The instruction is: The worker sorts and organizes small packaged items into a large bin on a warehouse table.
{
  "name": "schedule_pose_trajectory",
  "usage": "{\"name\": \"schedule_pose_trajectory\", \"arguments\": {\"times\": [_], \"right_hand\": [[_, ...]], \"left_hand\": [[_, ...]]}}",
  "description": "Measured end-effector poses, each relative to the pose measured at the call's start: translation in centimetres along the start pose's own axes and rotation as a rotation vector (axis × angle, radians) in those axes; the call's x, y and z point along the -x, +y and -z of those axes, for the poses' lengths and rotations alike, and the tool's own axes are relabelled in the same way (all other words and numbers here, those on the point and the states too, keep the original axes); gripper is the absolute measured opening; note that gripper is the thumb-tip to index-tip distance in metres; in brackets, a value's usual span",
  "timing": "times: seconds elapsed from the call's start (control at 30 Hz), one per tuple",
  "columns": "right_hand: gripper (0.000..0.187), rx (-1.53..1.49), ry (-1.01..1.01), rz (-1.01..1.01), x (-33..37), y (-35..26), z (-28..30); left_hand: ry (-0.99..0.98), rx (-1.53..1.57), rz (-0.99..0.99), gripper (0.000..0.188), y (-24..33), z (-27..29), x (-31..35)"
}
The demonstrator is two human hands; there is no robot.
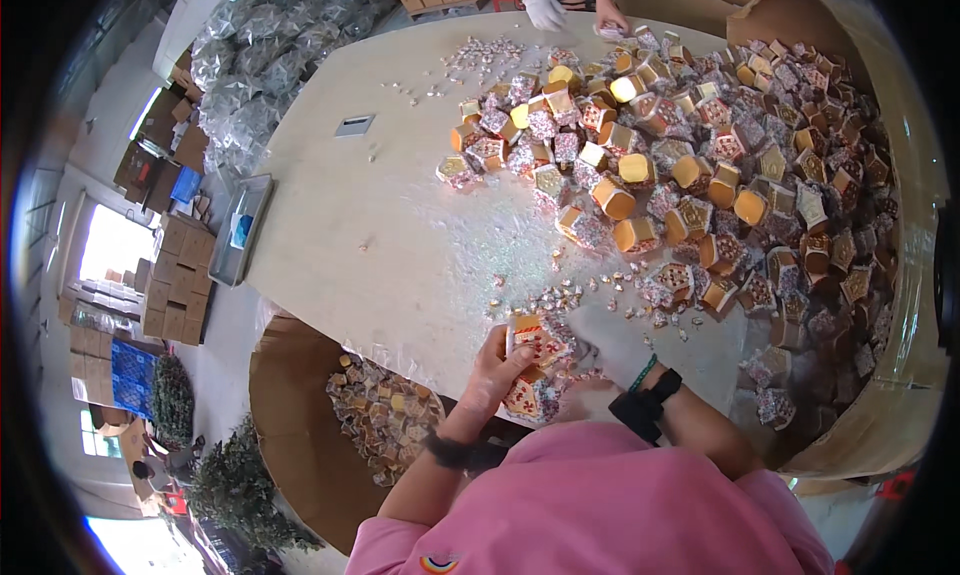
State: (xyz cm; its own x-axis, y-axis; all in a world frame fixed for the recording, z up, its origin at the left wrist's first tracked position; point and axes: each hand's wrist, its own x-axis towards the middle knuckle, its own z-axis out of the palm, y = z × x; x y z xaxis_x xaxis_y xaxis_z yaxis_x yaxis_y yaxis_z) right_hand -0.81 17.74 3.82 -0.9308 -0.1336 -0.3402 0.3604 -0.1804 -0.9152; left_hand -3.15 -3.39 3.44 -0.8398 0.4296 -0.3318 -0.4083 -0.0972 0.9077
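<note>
Close to my body, at the table's near edge, my left hand [493,377] is bare and closed around a small gingerbread-house ornament [541,345] with white, red and brown trim. Its thumb presses on the decorated face. Against the ornament's right side is my right hand [612,348], in a white glove; blur hides its fingers. A second decorated house [527,400] shows just below the left hand; I cannot tell whether it is held too. Small shiny white and pink bits [557,299] lie just beyond the hands.
A big heap of similar house ornaments [640,165] covers the table's [330,225] right side. A cardboard box [290,415] with more houses stands at the lower left. Across the table are another person's hands, one gloved [545,11]. A grey tray [240,230] adjoins the left edge.
</note>
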Motion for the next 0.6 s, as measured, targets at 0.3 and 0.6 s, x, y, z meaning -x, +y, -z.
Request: {"name": "schedule_pose_trajectory", "arguments": {"times": [0.3, 0.6], "right_hand": [[0.024, -0.334, 0.075, -0.095, -0.3, 0.5, -0.1], [0.023, -0.280, 0.113, -0.109, -0.1, -0.1, -0.7]], "left_hand": [[-0.083, 0.060, 0.032, 0.054, 0.5, -1.3, 0.1], [-0.083, 0.063, -0.002, 0.053, 0.1, -1.1, 0.0]]}}
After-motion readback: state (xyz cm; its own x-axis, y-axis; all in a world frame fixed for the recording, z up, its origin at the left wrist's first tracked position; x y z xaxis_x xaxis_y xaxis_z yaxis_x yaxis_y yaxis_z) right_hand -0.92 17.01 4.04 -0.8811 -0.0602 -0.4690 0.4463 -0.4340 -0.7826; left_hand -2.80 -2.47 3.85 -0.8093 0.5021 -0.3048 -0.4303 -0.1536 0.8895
